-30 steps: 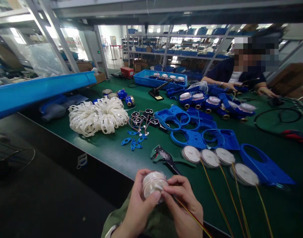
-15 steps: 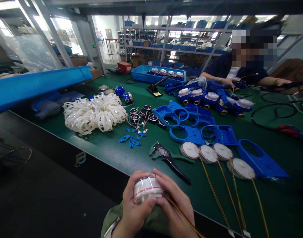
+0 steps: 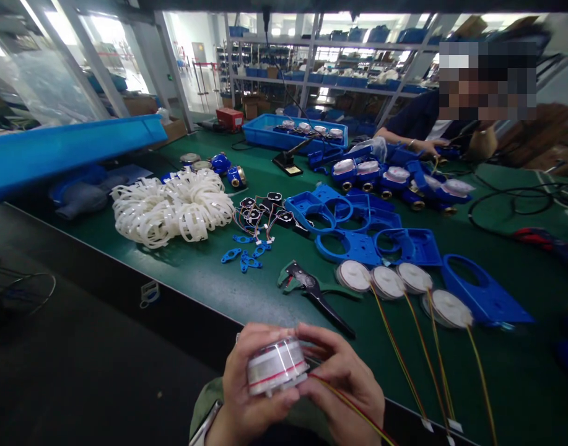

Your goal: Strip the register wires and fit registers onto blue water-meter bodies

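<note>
My left hand (image 3: 241, 390) is wrapped round a round water meter register (image 3: 278, 367), a clear and white drum with a red line, tilted on its side. At its right edge, my right hand (image 3: 351, 381) has its thumb and fingers closed round the red, yellow and black wires (image 3: 344, 406) where they leave the register. The right fingertips are partly hidden behind it. Beyond my hands, wire strippers (image 3: 311, 294) with green and black handles lie on the green table. Several similar wired registers (image 3: 388, 282) rest to their right.
Blue plastic housings (image 3: 351, 248) and small blue brackets (image 3: 249, 260) lie mid-table, beside black parts with wires (image 3: 269, 207). White plastic rings (image 3: 172, 207) are heaped at left. A soldering iron in its stand (image 3: 290, 162) is behind. A co-worker (image 3: 414, 127) sits across at right.
The register has tilted in my left hand. My right hand has shifted right and opened a little away from the drum, its fingers now at the wire exit. The view has shifted slightly.
</note>
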`<state>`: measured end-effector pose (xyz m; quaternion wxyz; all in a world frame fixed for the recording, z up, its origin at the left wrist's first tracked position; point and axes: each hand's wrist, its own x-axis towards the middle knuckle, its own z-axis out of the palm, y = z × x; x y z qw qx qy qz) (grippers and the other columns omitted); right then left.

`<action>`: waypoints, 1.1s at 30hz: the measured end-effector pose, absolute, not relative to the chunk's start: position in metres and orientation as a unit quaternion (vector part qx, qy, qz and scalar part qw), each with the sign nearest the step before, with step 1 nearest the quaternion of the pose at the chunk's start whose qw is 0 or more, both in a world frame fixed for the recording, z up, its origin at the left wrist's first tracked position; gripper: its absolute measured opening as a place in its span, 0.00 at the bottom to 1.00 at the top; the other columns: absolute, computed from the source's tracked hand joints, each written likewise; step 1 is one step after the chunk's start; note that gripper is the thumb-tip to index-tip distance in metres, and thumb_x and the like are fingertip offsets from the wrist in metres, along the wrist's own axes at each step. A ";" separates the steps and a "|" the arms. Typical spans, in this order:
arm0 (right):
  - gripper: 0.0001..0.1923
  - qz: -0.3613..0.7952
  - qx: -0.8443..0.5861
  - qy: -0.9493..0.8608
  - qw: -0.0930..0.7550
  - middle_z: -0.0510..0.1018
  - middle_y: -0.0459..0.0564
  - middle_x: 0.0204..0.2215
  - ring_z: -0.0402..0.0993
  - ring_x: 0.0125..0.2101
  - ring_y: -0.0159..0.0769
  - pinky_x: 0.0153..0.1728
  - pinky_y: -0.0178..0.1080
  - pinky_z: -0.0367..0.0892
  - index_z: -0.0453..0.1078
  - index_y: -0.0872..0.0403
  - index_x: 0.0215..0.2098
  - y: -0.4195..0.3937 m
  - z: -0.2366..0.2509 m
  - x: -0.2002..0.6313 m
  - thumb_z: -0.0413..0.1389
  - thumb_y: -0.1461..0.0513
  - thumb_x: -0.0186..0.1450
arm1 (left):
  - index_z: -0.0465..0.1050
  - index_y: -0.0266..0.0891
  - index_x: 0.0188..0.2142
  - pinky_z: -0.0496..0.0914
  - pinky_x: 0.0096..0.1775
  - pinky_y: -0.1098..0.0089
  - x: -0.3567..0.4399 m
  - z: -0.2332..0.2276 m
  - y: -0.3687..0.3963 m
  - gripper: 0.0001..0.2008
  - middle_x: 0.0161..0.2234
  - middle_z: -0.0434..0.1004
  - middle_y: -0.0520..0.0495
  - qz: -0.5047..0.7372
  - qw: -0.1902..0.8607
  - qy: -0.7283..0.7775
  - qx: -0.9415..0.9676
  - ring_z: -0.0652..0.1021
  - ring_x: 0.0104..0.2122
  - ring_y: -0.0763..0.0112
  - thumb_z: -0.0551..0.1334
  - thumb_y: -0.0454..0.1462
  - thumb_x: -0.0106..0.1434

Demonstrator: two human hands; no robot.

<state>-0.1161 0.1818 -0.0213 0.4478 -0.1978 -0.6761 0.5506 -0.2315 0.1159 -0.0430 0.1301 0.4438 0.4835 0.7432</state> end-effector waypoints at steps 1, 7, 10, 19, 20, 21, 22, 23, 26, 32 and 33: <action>0.08 0.564 -0.205 -0.665 0.445 0.73 0.52 0.48 0.73 0.46 0.41 0.41 0.39 0.74 0.69 0.54 0.28 0.184 -0.023 -0.115 0.65 0.63 0.59 | 0.67 0.46 0.52 0.71 0.42 0.68 -0.232 -0.043 0.116 0.20 0.40 0.75 0.46 0.741 0.132 0.484 0.446 0.74 0.41 0.66 0.63 0.46 0.61; 0.21 0.598 -0.145 -0.728 0.302 0.67 0.51 0.56 0.65 0.55 0.44 0.51 0.46 0.67 0.66 0.39 0.56 0.194 -0.022 -0.111 0.58 0.56 0.65 | 0.68 0.45 0.50 0.70 0.40 0.71 -0.236 -0.043 0.113 0.19 0.38 0.74 0.47 0.731 0.156 0.487 0.451 0.73 0.38 0.69 0.62 0.47 0.62; 0.17 0.582 -0.126 -0.732 0.330 0.70 0.46 0.53 0.70 0.51 0.41 0.47 0.42 0.69 0.69 0.35 0.52 0.194 -0.019 -0.113 0.58 0.59 0.66 | 0.67 0.45 0.50 0.69 0.41 0.71 -0.237 -0.043 0.110 0.19 0.38 0.74 0.47 0.719 0.162 0.494 0.461 0.73 0.38 0.69 0.62 0.47 0.62; 0.15 0.588 -0.134 -0.731 0.319 0.74 0.46 0.48 0.73 0.47 0.37 0.47 0.36 0.69 0.73 0.42 0.47 0.204 -0.018 -0.117 0.62 0.60 0.62 | 0.72 0.43 0.43 0.69 0.35 0.76 -0.238 -0.054 0.110 0.16 0.34 0.73 0.49 0.733 0.265 0.495 0.384 0.73 0.33 0.73 0.65 0.47 0.58; 0.18 0.568 -0.131 -0.760 0.287 0.75 0.47 0.47 0.73 0.46 0.36 0.47 0.36 0.69 0.72 0.44 0.48 0.213 -0.016 -0.115 0.64 0.59 0.60 | 0.71 0.43 0.43 0.69 0.33 0.76 -0.241 -0.057 0.110 0.17 0.35 0.73 0.49 0.737 0.333 0.473 0.349 0.74 0.32 0.72 0.65 0.48 0.57; 0.21 0.531 -0.132 -0.795 0.261 0.76 0.47 0.45 0.73 0.45 0.36 0.46 0.35 0.69 0.71 0.46 0.49 0.223 -0.013 -0.112 0.65 0.58 0.58 | 0.69 0.43 0.44 0.70 0.32 0.75 -0.245 -0.059 0.109 0.20 0.35 0.74 0.49 0.737 0.405 0.444 0.310 0.75 0.32 0.71 0.66 0.49 0.56; 0.22 0.473 -0.145 -0.835 0.241 0.76 0.48 0.43 0.74 0.43 0.37 0.44 0.36 0.70 0.71 0.49 0.49 0.234 -0.012 -0.110 0.66 0.57 0.57 | 0.66 0.44 0.45 0.70 0.30 0.74 -0.250 -0.060 0.109 0.22 0.36 0.74 0.49 0.734 0.462 0.415 0.275 0.76 0.31 0.69 0.66 0.50 0.56; 0.22 0.394 -0.174 -0.871 0.237 0.76 0.49 0.41 0.73 0.42 0.38 0.43 0.37 0.70 0.71 0.52 0.47 0.245 -0.012 -0.108 0.67 0.57 0.56 | 0.63 0.43 0.45 0.70 0.29 0.73 -0.256 -0.061 0.109 0.24 0.36 0.74 0.49 0.730 0.498 0.395 0.251 0.77 0.31 0.68 0.66 0.51 0.55; 0.14 0.153 -0.318 -0.920 0.174 0.73 0.52 0.36 0.72 0.37 0.44 0.36 0.43 0.69 0.71 0.57 0.38 0.271 -0.019 -0.106 0.66 0.62 0.56 | 0.59 0.40 0.42 0.68 0.30 0.74 -0.272 -0.058 0.116 0.25 0.33 0.73 0.50 0.696 0.498 0.440 0.271 0.75 0.28 0.71 0.67 0.50 0.53; 0.07 0.088 -0.361 -0.922 0.111 0.74 0.53 0.33 0.74 0.33 0.45 0.28 0.41 0.67 0.68 0.57 0.37 0.280 -0.029 -0.103 0.55 0.61 0.66 | 0.68 0.37 0.39 0.66 0.40 0.68 -0.276 -0.045 0.154 0.15 0.36 0.72 0.49 0.506 0.400 0.625 0.441 0.73 0.36 0.68 0.64 0.44 0.57; 0.09 0.100 -0.363 -0.918 0.124 0.75 0.53 0.33 0.74 0.32 0.44 0.28 0.40 0.67 0.68 0.57 0.39 0.279 -0.024 -0.099 0.52 0.59 0.67 | 0.69 0.37 0.39 0.65 0.41 0.66 -0.274 -0.045 0.161 0.14 0.37 0.73 0.48 0.482 0.376 0.641 0.465 0.73 0.38 0.66 0.64 0.44 0.57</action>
